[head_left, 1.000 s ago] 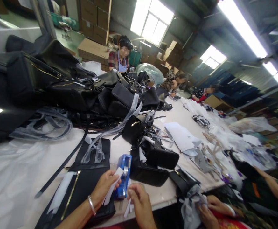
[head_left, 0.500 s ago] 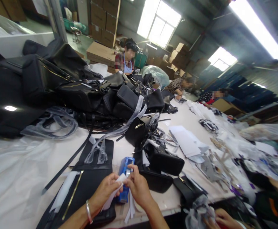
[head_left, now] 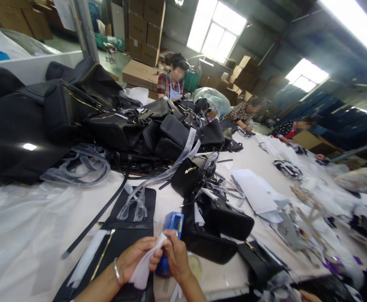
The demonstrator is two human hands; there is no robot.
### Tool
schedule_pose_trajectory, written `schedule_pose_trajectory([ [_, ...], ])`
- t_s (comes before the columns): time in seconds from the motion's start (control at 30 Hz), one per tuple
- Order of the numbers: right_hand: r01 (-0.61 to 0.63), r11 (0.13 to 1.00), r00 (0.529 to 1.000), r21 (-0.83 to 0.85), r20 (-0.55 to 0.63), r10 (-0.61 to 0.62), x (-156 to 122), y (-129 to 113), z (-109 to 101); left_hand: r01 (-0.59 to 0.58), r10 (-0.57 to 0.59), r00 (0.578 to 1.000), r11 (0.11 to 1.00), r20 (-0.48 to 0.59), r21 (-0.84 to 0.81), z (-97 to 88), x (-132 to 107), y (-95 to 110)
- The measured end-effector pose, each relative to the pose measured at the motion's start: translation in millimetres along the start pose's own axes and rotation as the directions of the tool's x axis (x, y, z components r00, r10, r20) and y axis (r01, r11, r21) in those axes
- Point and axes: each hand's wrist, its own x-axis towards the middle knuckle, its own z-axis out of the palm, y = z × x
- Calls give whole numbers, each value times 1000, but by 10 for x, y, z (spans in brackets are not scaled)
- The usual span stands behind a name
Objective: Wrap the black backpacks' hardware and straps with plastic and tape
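My left hand (head_left: 138, 256) is closed around a thin white wrapping sheet (head_left: 145, 267), which hangs folded below the fingers. At the sheet's upper end, the fingers of my right hand (head_left: 176, 256) pinch it; whether tape is between them is too small to tell. Just behind my hands stands a blue tape dispenser (head_left: 174, 221), partly hidden by the right hand. Under my left forearm lies a black bag (head_left: 116, 247), flat on the table, with a gold zipper (head_left: 103, 256) and a white-wrapped strip (head_left: 87, 258) along it. Clear plastic-wrapped straps (head_left: 139, 205) rest on its upper part.
A large heap of black bags (head_left: 108, 126) fills the table's far left. More black bags (head_left: 227, 222) lie right of the dispenser, near white paper sheets (head_left: 254, 191). Clear plastic (head_left: 22, 235) covers the left side. Several co-workers sit farther along the table.
My right hand has moved from beside the dispenser's tape roll down onto the white sheet, close against my left hand. The whole view has shifted slightly.
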Motion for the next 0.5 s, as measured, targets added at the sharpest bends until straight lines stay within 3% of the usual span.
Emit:
schedule_pose_trajectory([
  [0.13,39,999,987,-35,159,-33,-6,36,-221,-54,54,998,998,-24,19,-17,-33,-43],
  [0.3,-167,985,985,53,42,165,-51,-99,-306,-145,175,979,960,-109,240,108,-9,-116],
  [0.5,-62,958,998,-280,7,67,80,-291,-140,-214,438,875,731,-206,648,202,110,-278],
])
